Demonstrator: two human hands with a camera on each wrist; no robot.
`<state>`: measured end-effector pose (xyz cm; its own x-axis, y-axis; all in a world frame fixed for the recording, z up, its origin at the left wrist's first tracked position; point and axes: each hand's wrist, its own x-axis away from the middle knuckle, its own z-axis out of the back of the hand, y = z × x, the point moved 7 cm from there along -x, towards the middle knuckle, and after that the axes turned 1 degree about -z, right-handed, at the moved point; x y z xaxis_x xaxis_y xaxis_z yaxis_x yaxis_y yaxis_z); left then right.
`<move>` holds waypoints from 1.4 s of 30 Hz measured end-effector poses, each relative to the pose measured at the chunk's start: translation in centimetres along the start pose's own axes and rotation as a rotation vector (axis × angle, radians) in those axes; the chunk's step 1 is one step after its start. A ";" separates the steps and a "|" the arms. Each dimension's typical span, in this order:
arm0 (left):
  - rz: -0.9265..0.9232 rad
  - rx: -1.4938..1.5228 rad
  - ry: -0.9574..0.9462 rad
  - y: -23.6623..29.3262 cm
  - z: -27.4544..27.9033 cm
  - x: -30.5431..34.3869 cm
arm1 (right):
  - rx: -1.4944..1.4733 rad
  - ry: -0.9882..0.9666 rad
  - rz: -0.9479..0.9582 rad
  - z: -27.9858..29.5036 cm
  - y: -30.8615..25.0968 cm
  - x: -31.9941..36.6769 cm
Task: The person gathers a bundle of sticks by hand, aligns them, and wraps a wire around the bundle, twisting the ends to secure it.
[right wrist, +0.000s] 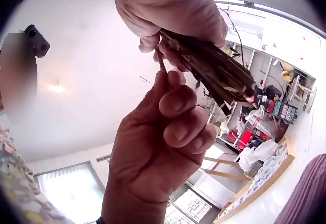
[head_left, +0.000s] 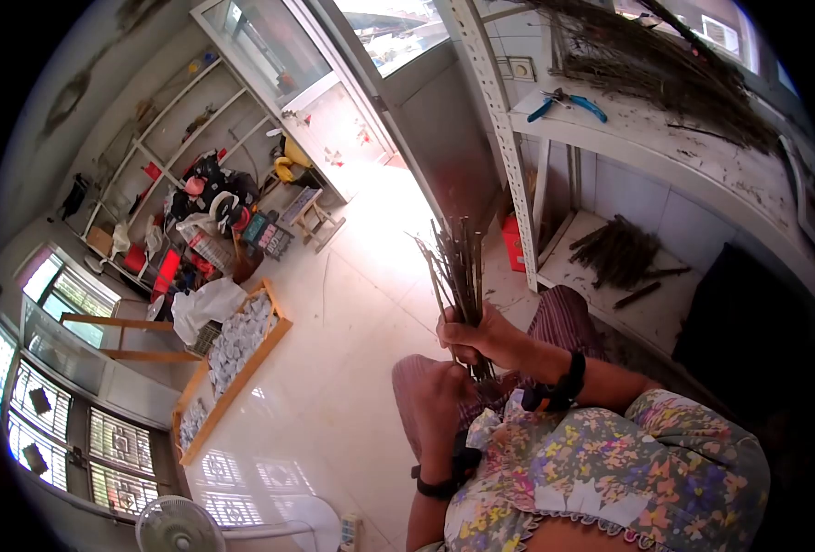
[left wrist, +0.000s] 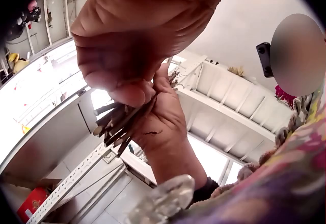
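A bundle of thin brown twigs [head_left: 463, 271] stands upright in front of the person's lap. The right hand [head_left: 492, 339] grips it around its lower part, with the cut ends sticking out below. Close beneath, the left hand [head_left: 437, 397] pinches a thin twig [right wrist: 161, 61] between thumb and curled index finger, as the right wrist view shows. In that view the right hand [right wrist: 168, 7] covers part of the bundle [right wrist: 216, 71]. Seen from the left wrist, the left hand [left wrist: 137, 30] hides much of the twigs [left wrist: 122, 124], and the right hand [left wrist: 165, 117] is behind them.
To the right, a white shelf [head_left: 647, 138] carries blue-handled pliers [head_left: 566, 103] and a heap of long branches [head_left: 665, 78]. Short cut sticks [head_left: 617, 250] lie on the lower shelf. A wooden-framed tray [head_left: 277, 324] of grey pieces is on the floor at left, near a fan [head_left: 179, 526].
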<state>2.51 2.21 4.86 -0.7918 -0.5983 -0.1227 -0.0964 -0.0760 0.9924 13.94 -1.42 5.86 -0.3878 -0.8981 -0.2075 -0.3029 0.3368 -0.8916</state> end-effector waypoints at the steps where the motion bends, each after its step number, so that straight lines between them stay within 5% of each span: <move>1: 0.021 0.004 0.010 0.1 0.0 0.2 | 0.006 -0.008 0.008 -0.2 0.0 0.0; 13: 0.111 0.025 -0.061 -1.5 0.0 0.7 | -0.015 -0.083 -0.014 -0.6 0.5 0.5; 20: 0.013 0.112 0.230 -2.8 2.7 0.4 | -0.102 0.022 0.240 -0.1 -1.1 -1.0; 23: -0.038 0.571 0.300 -3.6 3.5 -0.3 | -0.076 0.003 0.329 -1.1 -1.7 -1.8; 28: 0.022 1.015 0.114 -8.5 2.8 -1.8 | -0.110 -0.154 0.267 -3.8 -3.7 -1.5; 32: 0.063 1.282 -0.049 -8.2 2.3 -3.1 | -0.099 -0.158 0.488 -6.0 -6.2 -0.8; 36: 0.121 1.345 -0.063 -4.6 0.6 -3.1 | -0.092 -0.065 0.334 -5.8 -0.7 -0.8; 39: 0.021 1.508 -0.377 -7.7 -0.1 -3.9 | -0.072 -0.071 0.228 -5.8 0.9 -0.8; 40: 0.232 1.292 -0.036 -7.1 0.1 -3.2 | -0.167 -0.089 0.273 -5.9 0.2 -1.0; 42: 0.094 1.301 -0.156 -7.6 0.3 -3.5 | -0.176 -0.204 0.388 -6.5 -2.7 -0.7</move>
<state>5.85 5.15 -2.23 -0.8799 -0.4544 -0.1388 -0.4750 0.8328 0.2844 9.38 0.19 11.01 -0.3277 -0.7276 -0.6027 -0.3191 0.6856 -0.6543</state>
